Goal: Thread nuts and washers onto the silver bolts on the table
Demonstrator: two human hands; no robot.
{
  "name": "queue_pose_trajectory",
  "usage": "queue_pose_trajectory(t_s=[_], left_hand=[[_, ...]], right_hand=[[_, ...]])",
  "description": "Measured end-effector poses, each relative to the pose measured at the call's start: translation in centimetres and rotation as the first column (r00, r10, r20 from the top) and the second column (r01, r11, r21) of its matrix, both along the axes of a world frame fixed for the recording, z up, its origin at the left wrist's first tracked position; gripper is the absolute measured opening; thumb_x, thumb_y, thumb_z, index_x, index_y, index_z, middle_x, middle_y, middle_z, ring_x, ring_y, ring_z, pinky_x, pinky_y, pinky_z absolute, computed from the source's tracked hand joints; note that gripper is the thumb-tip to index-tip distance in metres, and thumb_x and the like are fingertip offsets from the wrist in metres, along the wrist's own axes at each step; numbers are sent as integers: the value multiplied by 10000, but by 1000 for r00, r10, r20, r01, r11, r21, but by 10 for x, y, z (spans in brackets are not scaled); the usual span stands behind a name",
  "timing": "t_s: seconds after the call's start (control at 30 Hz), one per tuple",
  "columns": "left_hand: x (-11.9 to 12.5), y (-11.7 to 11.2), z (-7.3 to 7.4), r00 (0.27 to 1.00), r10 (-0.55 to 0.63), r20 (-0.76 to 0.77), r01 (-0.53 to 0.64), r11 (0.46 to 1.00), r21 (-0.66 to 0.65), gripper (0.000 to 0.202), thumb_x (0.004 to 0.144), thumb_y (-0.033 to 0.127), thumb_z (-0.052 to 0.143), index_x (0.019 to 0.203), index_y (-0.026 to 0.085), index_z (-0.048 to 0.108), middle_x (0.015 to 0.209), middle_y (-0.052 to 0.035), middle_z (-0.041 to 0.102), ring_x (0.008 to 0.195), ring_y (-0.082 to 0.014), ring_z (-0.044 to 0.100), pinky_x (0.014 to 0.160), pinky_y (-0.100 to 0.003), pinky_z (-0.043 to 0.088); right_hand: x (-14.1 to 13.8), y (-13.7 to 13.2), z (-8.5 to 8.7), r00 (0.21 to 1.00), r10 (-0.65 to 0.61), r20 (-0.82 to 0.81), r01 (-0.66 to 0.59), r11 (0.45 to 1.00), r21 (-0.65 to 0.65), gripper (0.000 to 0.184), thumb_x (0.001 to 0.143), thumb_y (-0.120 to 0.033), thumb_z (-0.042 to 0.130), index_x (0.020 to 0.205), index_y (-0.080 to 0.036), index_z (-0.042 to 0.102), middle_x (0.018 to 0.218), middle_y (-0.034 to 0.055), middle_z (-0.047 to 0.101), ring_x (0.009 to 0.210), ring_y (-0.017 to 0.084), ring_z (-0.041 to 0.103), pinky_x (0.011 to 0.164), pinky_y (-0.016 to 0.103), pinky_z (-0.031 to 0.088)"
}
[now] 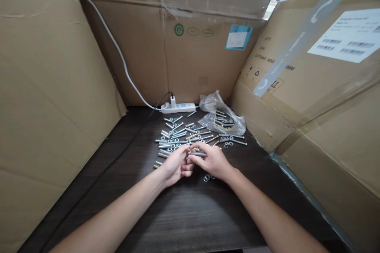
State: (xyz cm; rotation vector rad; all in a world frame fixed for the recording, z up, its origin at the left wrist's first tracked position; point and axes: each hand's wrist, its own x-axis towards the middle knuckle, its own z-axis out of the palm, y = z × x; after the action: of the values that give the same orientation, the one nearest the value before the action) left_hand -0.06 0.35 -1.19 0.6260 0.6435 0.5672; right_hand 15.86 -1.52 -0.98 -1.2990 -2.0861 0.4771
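Observation:
Close together over the dark table, my two hands meet near the middle. Between thumb and fingers my right hand [216, 161] pinches a silvery metal bolt [198, 154], which lies roughly level and points left. My left hand [175, 167] is closed, its fingers curled at the bolt's left end; whatever small part they hold is hidden. Just beyond the hands, loose bolts, metal sleeves [164, 155] and washers [173, 146] lie spread over the table. A few rings [207, 178] rest below my right hand.
A clear plastic bag [237, 125] with more bolts lies behind on the right. At the back is a white power strip [181, 108] with a plug and cables. Cardboard boxes [190, 59] wall in the table [178, 217] at the back and both sides. A black cable crosses the left.

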Motion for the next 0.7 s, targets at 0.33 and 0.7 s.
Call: queue_pose_trajectory(t_s=[0.33,0.7], left_hand=[[0,-2,3,996,55,-72,-52,998,44,184,801,342,496,778,174,425,562,69,370,382,-14,205,380,-129,136],[-2,1,0,998,62,19,-62,998,19,180,799,294,441,686,160,402,575,62,340,389,-21,203,373,-146,142]], right_hand=[[2,0,3,999,29,28,-28,999,-28,254,856,-391,509,1024,-216,583,587,-43,570,513,110,499,545,215,341],[5,0,1,995,28,-91,-31,999,-23,188,866,-275,456,976,-196,586,533,-57,481,471,94,423,515,207,308]])
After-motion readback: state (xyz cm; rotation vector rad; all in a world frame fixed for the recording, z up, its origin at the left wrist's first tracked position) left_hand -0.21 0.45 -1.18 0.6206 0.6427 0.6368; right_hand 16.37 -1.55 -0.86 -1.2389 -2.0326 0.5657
